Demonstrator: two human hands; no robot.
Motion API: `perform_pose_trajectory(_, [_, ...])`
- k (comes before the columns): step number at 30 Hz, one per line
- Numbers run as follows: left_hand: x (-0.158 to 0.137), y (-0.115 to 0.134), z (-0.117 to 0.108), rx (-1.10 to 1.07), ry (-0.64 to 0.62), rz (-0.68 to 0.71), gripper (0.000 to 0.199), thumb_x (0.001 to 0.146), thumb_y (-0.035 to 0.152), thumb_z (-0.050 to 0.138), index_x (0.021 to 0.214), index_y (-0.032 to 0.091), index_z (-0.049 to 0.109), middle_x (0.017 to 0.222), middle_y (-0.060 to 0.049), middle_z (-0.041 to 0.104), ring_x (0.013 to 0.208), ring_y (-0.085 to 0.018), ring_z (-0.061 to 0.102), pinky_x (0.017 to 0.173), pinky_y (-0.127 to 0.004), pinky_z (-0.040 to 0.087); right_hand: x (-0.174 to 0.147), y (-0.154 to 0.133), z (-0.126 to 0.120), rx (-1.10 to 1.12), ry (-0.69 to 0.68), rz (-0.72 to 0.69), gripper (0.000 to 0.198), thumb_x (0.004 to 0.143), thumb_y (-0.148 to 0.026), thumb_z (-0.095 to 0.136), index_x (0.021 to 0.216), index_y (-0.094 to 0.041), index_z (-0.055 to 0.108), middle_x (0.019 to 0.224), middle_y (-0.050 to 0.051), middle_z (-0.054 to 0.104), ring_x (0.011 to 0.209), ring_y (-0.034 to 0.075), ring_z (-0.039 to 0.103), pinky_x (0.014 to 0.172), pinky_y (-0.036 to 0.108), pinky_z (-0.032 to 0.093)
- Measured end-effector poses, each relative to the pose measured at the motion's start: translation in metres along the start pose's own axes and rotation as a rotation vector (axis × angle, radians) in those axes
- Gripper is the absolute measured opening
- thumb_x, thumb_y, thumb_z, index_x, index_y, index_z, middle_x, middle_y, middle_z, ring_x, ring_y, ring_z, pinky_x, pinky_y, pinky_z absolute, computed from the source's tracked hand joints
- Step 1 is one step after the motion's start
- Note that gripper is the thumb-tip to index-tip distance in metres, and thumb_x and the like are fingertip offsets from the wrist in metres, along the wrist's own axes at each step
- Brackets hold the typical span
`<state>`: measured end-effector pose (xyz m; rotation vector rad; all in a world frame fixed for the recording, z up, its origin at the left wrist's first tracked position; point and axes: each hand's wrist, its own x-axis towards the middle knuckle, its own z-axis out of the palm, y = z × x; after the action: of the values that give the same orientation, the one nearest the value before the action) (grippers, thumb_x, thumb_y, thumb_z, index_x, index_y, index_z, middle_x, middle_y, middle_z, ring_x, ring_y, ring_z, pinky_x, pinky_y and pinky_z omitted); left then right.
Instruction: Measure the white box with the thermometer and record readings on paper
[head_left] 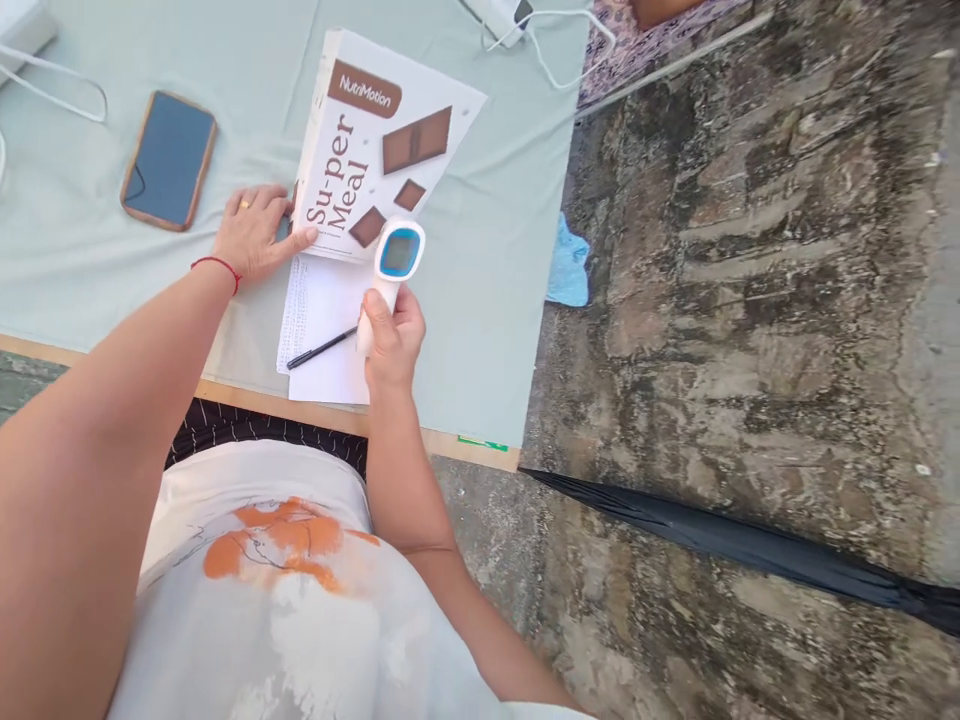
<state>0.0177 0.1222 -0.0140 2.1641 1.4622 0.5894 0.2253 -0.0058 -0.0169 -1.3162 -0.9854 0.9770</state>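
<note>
My left hand [259, 232] is at the lower left corner of a white and brown "Su-per Meal" box [356, 190], thumb on its front face and fingers against its side edge. In my right hand [396, 340] is a white infrared thermometer [400, 252], held by the handle with its blue-framed screen facing up at me. The thermometer head overlaps the box's lower right part in view. Under them lies white paper [322, 385] with printed rows along its left side. A black pen [319, 350] rests on the paper, its right end hidden behind my right hand.
A phone in a brown case [169, 160] lies left of the box on the pale green tablecloth [480, 330]. White devices with cables [499, 20] are at the top edge and upper left. Blue cloth or plastic [570, 262] shows beyond the table's right edge, above rough ground [712, 350].
</note>
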Motion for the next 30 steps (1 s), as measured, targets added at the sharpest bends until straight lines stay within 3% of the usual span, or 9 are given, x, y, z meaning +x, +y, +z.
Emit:
perform_pose_trajectory(4, [-0.002, -0.003, -0.010, 0.051, -0.010, 0.041, 0.075, 0.091, 0.081, 0.034, 0.138, 0.029, 0.060, 0.156, -0.008, 0.053, 0.148, -0.036, 0.042, 0.128, -0.059, 0.020, -0.020, -0.017, -0.005, -0.015, 0.050, -0.036, 0.063, 0.079, -0.070, 0.072, 0.123, -0.025, 0.065, 0.109, 0.006, 0.072, 0.104, 0.024, 0.070, 0.093, 0.041, 0.060])
perform_pose_trajectory(9, [0.004, -0.015, -0.014, 0.095, -0.034, 0.108, 0.077, 0.087, 0.083, 0.041, 0.144, 0.033, 0.053, 0.158, -0.008, 0.051, 0.150, -0.038, 0.039, 0.128, -0.062, 0.017, -0.029, -0.017, -0.020, -0.039, 0.121, -0.050, 0.066, 0.071, -0.069, 0.079, 0.118, -0.024, 0.068, 0.111, 0.007, 0.075, 0.104, 0.025, 0.069, 0.094, 0.041, 0.058])
perform_pose_trajectory(13, [0.010, -0.025, -0.013, 0.103, -0.014, 0.143, 0.078, 0.084, 0.084, 0.046, 0.144, 0.034, 0.054, 0.158, -0.010, 0.051, 0.149, -0.040, 0.040, 0.126, -0.064, 0.021, -0.023, 0.009, -0.049, -0.325, 0.236, -0.014, 0.065, 0.069, -0.066, 0.082, 0.117, -0.024, 0.069, 0.103, 0.006, 0.073, 0.096, 0.025, 0.067, 0.093, 0.047, 0.057])
perform_pose_trajectory(16, [0.010, -0.026, -0.011, 0.090, 0.015, 0.177, 0.075, 0.086, 0.084, 0.045, 0.145, 0.038, 0.053, 0.155, -0.008, 0.054, 0.149, -0.038, 0.041, 0.126, -0.064, 0.024, -0.019, 0.023, -0.071, -0.652, 0.233, -0.023, 0.061, 0.071, -0.063, 0.081, 0.116, -0.024, 0.069, 0.101, 0.008, 0.070, 0.099, 0.030, 0.063, 0.094, 0.054, 0.053])
perform_pose_trajectory(19, [0.008, -0.023, -0.011, 0.091, 0.017, 0.172, 0.077, 0.086, 0.086, 0.042, 0.146, 0.039, 0.052, 0.154, -0.007, 0.055, 0.149, -0.037, 0.040, 0.126, -0.063, 0.023, -0.021, 0.018, -0.073, -0.898, 0.175, -0.110, 0.051, 0.085, -0.059, 0.071, 0.119, -0.022, 0.067, 0.113, 0.015, 0.066, 0.110, 0.035, 0.057, 0.096, 0.057, 0.049])
perform_pose_trajectory(22, [0.008, -0.019, -0.011, 0.098, -0.006, 0.163, 0.078, 0.086, 0.087, 0.038, 0.147, 0.039, 0.051, 0.153, -0.007, 0.055, 0.151, -0.036, 0.038, 0.127, -0.062, 0.022, -0.021, 0.006, -0.051, -0.978, 0.025, -0.231, 0.035, 0.098, -0.048, 0.056, 0.120, -0.023, 0.067, 0.124, 0.016, 0.061, 0.118, 0.035, 0.052, 0.098, 0.055, 0.044])
perform_pose_trajectory(27, [0.008, -0.019, -0.008, 0.144, -0.053, 0.166, 0.072, 0.087, 0.082, 0.044, 0.147, 0.042, 0.050, 0.153, -0.007, 0.054, 0.154, -0.035, 0.032, 0.129, -0.064, 0.015, -0.005, 0.004, -0.020, -0.929, -0.339, -0.320, 0.024, 0.100, -0.031, 0.050, 0.088, -0.025, 0.069, 0.097, 0.009, 0.063, 0.104, 0.029, 0.052, 0.097, 0.051, 0.043])
perform_pose_trajectory(30, [-0.004, -0.021, -0.006, 0.142, -0.112, 0.117, 0.077, 0.081, 0.075, 0.059, 0.147, 0.035, 0.051, 0.159, -0.012, 0.047, 0.156, -0.043, 0.028, 0.128, -0.071, 0.003, -0.002, 0.000, -0.027, -0.818, -0.387, -0.284, 0.019, 0.095, -0.030, 0.060, 0.078, -0.024, 0.063, 0.083, 0.006, 0.060, 0.096, 0.027, 0.055, 0.096, 0.049, 0.045])
